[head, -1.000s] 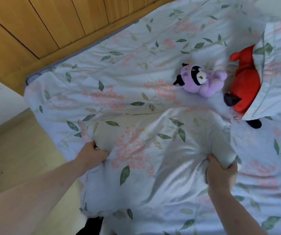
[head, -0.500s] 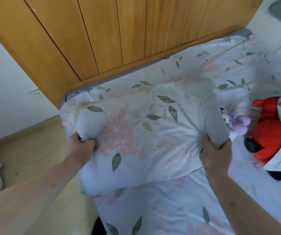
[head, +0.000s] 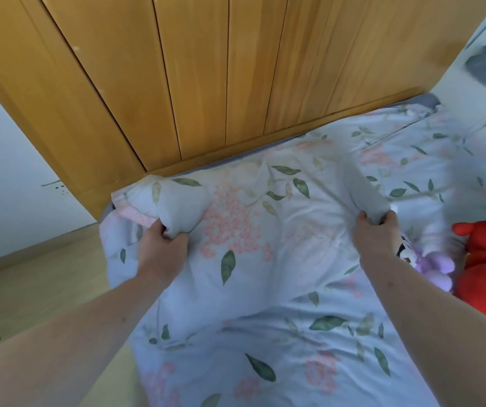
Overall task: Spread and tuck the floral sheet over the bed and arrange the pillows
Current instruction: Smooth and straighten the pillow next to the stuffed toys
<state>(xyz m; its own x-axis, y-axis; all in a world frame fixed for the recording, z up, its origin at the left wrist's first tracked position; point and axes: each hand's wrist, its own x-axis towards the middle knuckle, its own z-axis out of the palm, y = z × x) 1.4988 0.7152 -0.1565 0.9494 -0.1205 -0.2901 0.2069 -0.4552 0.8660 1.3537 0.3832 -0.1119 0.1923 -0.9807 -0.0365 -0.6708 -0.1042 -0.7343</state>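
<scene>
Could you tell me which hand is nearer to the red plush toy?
The right hand. It grips the pillow corner just beside the red plush toy, while the left hand grips the opposite corner, at the bed's far edge.

Wooden headboard (head: 206, 83), white wall (head: 10, 171), pale floor (head: 30, 277).

Floral-sheeted bed (head: 309, 362) under pillow (head: 250, 230), plush toys (head: 482, 259)
</scene>
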